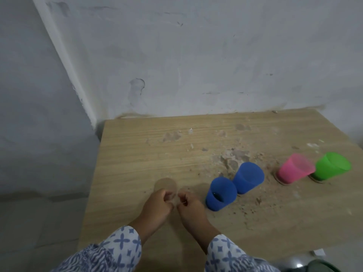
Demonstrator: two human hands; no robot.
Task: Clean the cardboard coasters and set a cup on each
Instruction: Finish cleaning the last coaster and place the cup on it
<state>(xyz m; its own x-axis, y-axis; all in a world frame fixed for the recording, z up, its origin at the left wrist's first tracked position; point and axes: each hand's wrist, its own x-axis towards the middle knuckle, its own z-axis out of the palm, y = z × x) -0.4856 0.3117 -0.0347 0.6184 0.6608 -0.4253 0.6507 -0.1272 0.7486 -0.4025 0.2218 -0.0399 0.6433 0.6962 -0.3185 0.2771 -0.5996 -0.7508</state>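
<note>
The left hand (157, 206), fingers curled, grips the near edge of the round brown cardboard coaster (165, 185) extending beyond them; the right hand (189, 206) alongside curls on something indiscernible.

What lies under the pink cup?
A cardboard coaster lies under the pink cup; only its near edge shows. The rest of it is covered by the cup.

Left hand (157, 206) on cardboard coaster (166, 185)
</note>
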